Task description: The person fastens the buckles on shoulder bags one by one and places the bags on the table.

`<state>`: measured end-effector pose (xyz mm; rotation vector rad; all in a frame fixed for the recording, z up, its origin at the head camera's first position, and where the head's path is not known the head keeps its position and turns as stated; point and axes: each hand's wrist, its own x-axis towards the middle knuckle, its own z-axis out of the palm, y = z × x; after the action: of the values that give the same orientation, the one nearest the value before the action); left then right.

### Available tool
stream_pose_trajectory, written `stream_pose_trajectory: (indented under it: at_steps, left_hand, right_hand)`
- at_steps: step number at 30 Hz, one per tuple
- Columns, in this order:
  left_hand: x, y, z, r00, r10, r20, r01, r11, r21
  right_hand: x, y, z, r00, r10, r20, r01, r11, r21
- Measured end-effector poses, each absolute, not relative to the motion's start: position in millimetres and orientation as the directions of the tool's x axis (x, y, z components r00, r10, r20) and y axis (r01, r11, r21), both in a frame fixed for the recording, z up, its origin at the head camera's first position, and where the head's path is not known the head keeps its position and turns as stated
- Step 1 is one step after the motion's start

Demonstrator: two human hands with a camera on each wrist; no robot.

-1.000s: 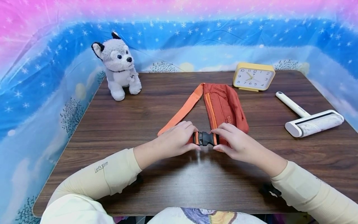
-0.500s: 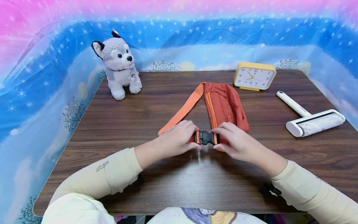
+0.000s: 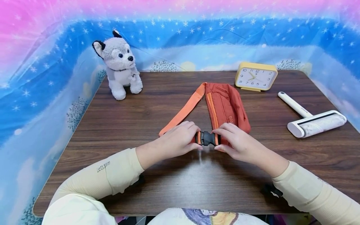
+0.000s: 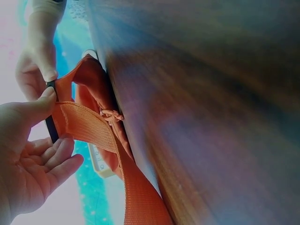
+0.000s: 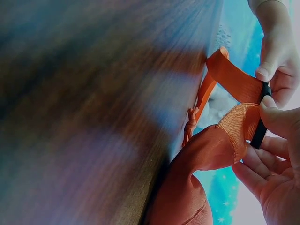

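Note:
A rust-orange waist bag [image 3: 226, 106] lies on the table with its orange strap [image 3: 184, 111] looping out to the left. At its near end is a black side-release buckle [image 3: 208, 138], its two halves joined. My left hand [image 3: 180, 139] pinches the buckle's left end between thumb and fingers. The right hand [image 3: 237, 142] pinches the right end the same way. In the left wrist view the strap [image 4: 89, 124] runs from the buckle down toward the table. The right wrist view shows the bag's body [image 5: 201, 150] hanging off the buckle [image 5: 260, 117] beside the right fingers.
A grey-and-white plush husky [image 3: 121, 67] sits at the back left of the brown wooden table [image 3: 126, 122]. At the back right stands a yellow alarm clock [image 3: 256, 76]. A white lint roller [image 3: 312, 118] lies to the right, and a patterned cloth [image 3: 168, 37] surrounds the table.
Almost nothing differs. Both hands keep their pinch on the buckle, and the bag stays put; the view shifts very slightly.

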<state>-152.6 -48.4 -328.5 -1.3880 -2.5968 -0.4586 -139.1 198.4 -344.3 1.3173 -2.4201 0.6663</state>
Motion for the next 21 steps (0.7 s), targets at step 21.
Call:
stream_pose_trajectory:
  at_steps: [21]
  left_hand:
    - [-151.4, -45.8, -330.1, -0.546, 0.786, 0.289, 0.837, 0.514, 0.185]
  right_hand:
    - [-137.6, 197.5, -343.8, -0.516, -0.711, 0.478, -0.855, 0.459, -0.241]
